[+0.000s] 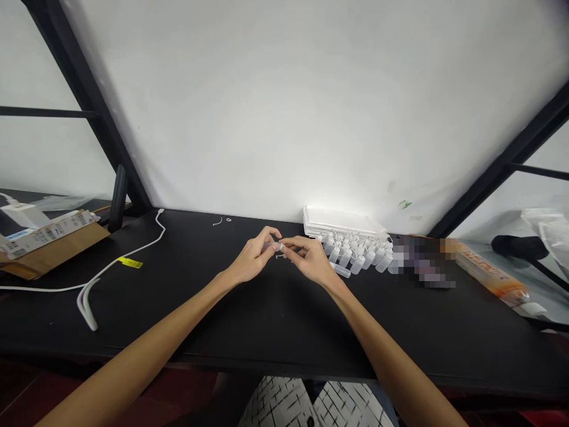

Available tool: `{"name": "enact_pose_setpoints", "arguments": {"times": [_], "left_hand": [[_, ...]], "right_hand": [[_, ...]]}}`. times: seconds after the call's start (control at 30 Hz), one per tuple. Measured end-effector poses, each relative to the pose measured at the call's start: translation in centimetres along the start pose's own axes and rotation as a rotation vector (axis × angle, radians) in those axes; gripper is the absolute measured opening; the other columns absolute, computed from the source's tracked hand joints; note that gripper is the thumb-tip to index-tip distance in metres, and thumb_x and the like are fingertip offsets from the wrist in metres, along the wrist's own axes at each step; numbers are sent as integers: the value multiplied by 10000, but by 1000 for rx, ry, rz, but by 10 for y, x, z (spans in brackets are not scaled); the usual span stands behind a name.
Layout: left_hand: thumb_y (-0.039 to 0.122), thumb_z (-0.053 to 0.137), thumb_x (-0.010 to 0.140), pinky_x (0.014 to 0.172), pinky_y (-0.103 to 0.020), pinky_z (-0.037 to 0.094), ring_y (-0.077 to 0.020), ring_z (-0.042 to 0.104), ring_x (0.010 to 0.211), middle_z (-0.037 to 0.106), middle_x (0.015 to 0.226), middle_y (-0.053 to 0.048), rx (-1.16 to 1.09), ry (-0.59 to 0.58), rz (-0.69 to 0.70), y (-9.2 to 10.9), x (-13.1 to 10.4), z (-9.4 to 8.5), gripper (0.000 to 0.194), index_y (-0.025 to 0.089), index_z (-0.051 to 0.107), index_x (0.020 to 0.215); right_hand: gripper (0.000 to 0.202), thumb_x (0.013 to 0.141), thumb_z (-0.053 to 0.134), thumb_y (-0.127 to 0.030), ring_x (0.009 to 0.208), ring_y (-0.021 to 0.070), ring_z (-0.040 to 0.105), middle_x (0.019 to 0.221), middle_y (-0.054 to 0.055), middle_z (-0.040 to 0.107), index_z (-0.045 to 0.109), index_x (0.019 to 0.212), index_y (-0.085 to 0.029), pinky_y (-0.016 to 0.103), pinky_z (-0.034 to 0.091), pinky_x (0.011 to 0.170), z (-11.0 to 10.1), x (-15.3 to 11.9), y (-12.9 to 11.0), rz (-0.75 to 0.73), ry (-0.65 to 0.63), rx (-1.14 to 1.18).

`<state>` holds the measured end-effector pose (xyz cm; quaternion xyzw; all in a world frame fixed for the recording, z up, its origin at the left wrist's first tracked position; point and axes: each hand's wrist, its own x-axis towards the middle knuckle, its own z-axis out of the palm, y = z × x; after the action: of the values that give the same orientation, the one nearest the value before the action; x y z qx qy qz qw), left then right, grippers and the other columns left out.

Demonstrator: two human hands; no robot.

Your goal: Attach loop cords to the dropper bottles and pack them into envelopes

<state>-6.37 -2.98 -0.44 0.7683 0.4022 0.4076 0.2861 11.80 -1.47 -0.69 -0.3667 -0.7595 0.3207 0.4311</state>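
Just above the middle of the black table, my left hand and my right hand meet fingertip to fingertip. Between them is a small translucent bottle, mostly covered by the fingers. My left fingers are closed round its body, while my right thumb and fingers pinch its whitish cap end. A thin white strip shows just below the fingertips. To the right of my right hand stand several similar small white bottles in a cluster, and one translucent piece lies on its side in front.
A stack of white trays sits behind the bottles. A white cable with a yellow tag crosses the left, near a cardboard box. An orange-and-clear package lies right. A small white ring lies at the back.
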Motion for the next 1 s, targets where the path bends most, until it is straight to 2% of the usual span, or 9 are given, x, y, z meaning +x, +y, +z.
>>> {"name": "enact_pose_setpoints", "arguments": {"times": [0.2,0.37,0.53,0.63,0.77,0.87,0.93,1.0], "left_hand": [[313,373,973,630,-256,368,-119,454,588,512,716,45,135,-15,70,-2,-1,0,207,200,443,1132],[263,358,970,711,-297,418,-173,580,739,626,906,-29,331,-5,138,0,-4,2,219,205,433,1167],[280,354,970,739,-317,433,-202,600,829,626,1007,-62,380,9,153,-1,-5,4,254,210,435,1200],[316,354,979,708,-299,423,-170,573,729,608,844,-14,248,-25,111,-2,-4,3,260,212,432,1204],[401,414,964,546,-222,351,-100,429,547,509,672,43,-87,-71,-17,-3,-1,3,265,203,454,1134],[460,471,935,439,-179,237,-61,287,459,375,588,82,-361,-119,-120,-2,0,2,285,202,466,1056],[482,502,918,407,-167,172,-45,208,427,275,555,104,-467,-133,-178,0,0,2,295,203,467,1005],[494,520,907,390,-158,146,-35,175,410,236,543,112,-518,-131,-226,3,1,1,300,206,464,968]], "right_hand": [[240,851,604,-292,735,170,666,881,63,702,738,1018,-183,258,498,579,1,0,2,-12,-13,-29],[248,871,569,-288,709,164,684,931,70,712,737,1018,-182,274,525,608,2,1,5,14,-22,45],[252,877,545,-274,724,173,690,890,63,720,737,1009,-179,275,540,606,2,1,6,39,-60,63],[265,887,528,-290,720,168,673,851,62,699,736,998,-169,269,546,581,-1,1,4,31,-125,71],[279,882,532,-308,684,154,646,793,60,666,728,979,-135,276,561,570,-7,0,-4,63,-234,137],[286,877,551,-337,672,150,640,756,52,654,724,968,-128,294,576,600,-10,-1,-12,73,-274,172],[289,876,560,-351,668,150,645,740,50,653,720,958,-124,300,581,619,-11,-1,-15,83,-285,181],[281,871,573,-351,666,150,651,725,45,654,714,955,-123,305,584,640,-11,-2,-17,92,-294,195]]}}
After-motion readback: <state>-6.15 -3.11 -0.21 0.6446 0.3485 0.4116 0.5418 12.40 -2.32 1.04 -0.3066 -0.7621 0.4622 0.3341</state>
